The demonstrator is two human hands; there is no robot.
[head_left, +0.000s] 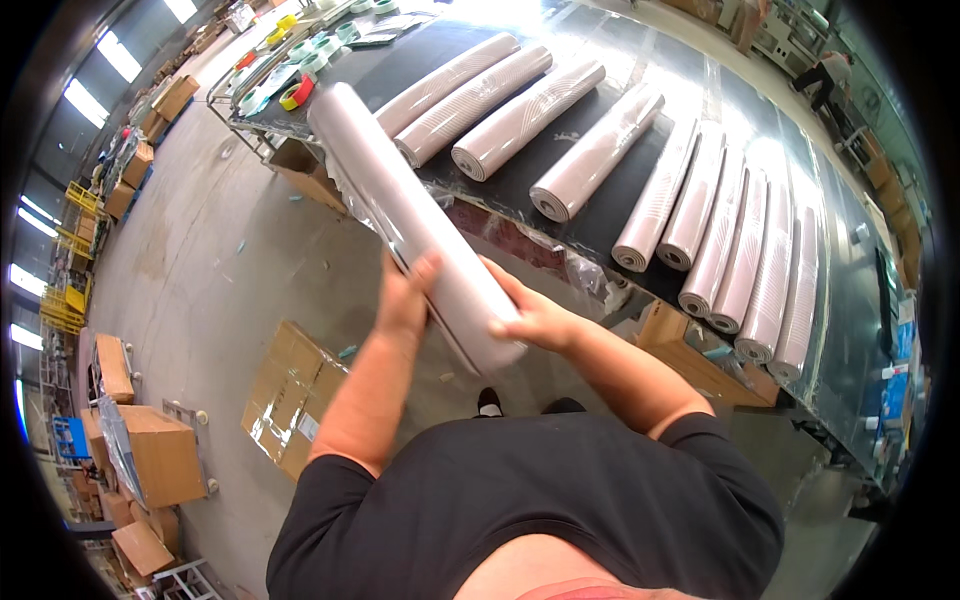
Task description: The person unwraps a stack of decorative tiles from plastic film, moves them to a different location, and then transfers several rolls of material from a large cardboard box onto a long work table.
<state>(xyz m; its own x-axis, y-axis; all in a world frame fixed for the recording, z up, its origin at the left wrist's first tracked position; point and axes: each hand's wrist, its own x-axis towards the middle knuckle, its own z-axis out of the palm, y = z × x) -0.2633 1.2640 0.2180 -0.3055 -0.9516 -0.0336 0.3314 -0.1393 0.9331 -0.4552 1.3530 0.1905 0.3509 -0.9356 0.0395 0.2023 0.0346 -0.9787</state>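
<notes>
A thick pale mauve rolled mat (pixel 415 215) in clear film is held up slantwise in front of me, its far end over the table's left edge. My left hand (pixel 408 290) grips the roll's left side, fingers curled against it. Round the right side near the lower end, my right hand (pixel 528 315) is closed with the thumb on top. Several similar wrapped rolls lie side by side on the dark table (pixel 570 235), among them a roll (pixel 597 150) at the middle and a roll (pixel 655 200) to its right.
Rolls of tape (pixel 297 93) crowd the table's far left corner. Under the table stand cardboard boxes (pixel 690 350). A flattened carton (pixel 292 395) lies on the floor to my left, with a cart of boxes (pixel 160 455) beyond. Another person (pixel 828 78) is at the far right.
</notes>
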